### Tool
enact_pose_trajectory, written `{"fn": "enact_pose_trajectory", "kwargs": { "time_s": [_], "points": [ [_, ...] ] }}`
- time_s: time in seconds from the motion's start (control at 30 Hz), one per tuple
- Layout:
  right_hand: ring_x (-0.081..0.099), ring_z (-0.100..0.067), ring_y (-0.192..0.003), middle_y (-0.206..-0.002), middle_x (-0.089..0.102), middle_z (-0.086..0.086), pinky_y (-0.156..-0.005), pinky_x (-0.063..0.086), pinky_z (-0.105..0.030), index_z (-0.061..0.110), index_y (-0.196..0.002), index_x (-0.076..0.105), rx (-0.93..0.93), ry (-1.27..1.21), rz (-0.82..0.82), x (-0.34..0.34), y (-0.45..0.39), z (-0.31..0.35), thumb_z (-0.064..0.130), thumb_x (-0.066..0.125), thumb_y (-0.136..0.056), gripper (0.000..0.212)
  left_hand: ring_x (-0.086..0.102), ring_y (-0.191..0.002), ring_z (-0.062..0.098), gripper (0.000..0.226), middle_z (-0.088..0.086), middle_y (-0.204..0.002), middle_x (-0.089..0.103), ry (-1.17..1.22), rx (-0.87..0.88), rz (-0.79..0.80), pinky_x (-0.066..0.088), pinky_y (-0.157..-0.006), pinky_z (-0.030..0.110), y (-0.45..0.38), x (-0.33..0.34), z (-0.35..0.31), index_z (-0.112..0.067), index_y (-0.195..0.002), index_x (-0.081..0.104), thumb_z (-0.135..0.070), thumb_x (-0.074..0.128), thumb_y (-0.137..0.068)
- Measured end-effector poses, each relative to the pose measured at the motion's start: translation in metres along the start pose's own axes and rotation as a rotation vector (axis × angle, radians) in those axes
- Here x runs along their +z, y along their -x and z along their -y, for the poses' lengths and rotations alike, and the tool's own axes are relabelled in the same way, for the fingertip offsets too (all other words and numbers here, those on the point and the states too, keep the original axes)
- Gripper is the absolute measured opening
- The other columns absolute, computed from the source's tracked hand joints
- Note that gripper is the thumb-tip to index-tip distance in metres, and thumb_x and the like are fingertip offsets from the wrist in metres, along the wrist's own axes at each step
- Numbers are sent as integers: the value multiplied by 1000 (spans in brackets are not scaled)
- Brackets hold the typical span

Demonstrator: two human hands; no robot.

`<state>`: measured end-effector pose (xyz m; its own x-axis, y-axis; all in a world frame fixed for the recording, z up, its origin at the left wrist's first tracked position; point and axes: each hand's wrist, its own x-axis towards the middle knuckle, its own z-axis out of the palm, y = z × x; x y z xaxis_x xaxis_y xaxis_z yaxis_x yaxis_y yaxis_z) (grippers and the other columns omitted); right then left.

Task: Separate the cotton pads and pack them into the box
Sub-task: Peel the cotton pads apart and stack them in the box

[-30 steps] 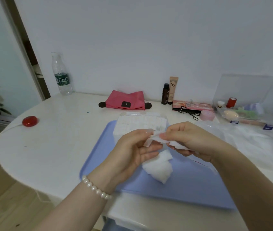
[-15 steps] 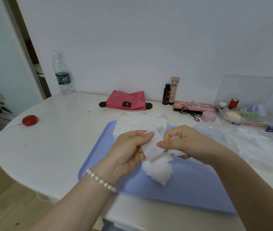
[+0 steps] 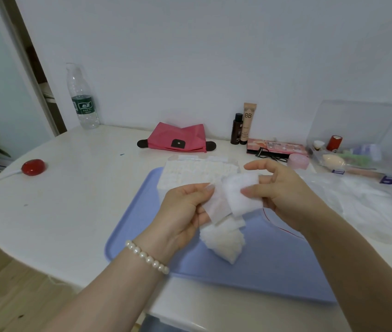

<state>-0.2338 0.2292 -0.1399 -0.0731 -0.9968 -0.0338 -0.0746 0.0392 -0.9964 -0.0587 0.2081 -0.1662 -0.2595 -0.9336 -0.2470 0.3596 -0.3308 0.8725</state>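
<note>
White table [image 3: 70,212], blue tray [image 3: 274,267] on it. Box [image 3: 197,171] of packed pads on tray's far edge. Above tray: left hand [image 3: 183,212] grips cotton pad stack [image 3: 223,238]; right hand [image 3: 278,190] pinches 1 separated pad [image 3: 240,195], remaining fingers spread.

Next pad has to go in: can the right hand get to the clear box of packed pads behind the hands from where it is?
Probably yes. The right hand pinches a cotton pad just in front of the box, and nothing stands between them.
</note>
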Motion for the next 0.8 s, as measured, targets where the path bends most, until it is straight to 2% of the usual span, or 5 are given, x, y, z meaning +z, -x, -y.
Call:
{"fn": "enact_pose_trajectory", "kwargs": {
  "time_s": [0.1, 0.23, 0.43, 0.57, 0.8],
  "points": [
    [70, -24, -81, -89, 73, -13, -68, 59, -32, 10, -98, 63, -35, -94, -70, -1, 3, -1, -9, 69, -73, 32, 65, -88, 29, 17, 19, -96, 69, 24, -25, 2, 55, -77, 40, 0, 1, -1, 8, -100, 64, -2, 58, -87],
    [71, -21, -74, -81, 74, -10, -62, 58, -28, 10, -94, 65, -44, -200, 4, 5, 11, 2, -1, 72, -60, 36, 66, -83, 27, 15, 19, -93, 69, 9, -48, 57, 57, -75, 35, 0, 3, -1, 7, -97, 65, 0, 53, -90],
    [65, -17, -61, -71, 70, -9, -60, 55, -27, 14, -89, 62, -102, 102, 51, 18, 16, 1, -9, 75, -67, 34, 67, -79, 26, 20, 21, -94, 69, -104, -108, 184, 57, -74, 35, 5, 6, -5, 7, -97, 65, 7, 46, -90],
    [59, -18, -57, -65, 63, -5, -56, 52, -27, 16, -86, 59, -129, 169, 25, 22, 18, 1, -10, 76, -65, 37, 65, -88, 30, 27, 26, -109, 65, -83, -150, 199, 56, -77, 38, 6, 5, -7, 13, -113, 58, 5, 41, -93],
    [61, -19, -57, -57, 62, 2, -56, 52, -27, 18, -88, 58, -131, 197, -5, 23, 18, 2, -11, 76, -66, 40, 67, -79, 26, 24, 19, -92, 67, -86, -179, 199, 53, -79, 40, 7, 0, -8, 6, -101, 61, -8, 42, -97]
  ]
}}
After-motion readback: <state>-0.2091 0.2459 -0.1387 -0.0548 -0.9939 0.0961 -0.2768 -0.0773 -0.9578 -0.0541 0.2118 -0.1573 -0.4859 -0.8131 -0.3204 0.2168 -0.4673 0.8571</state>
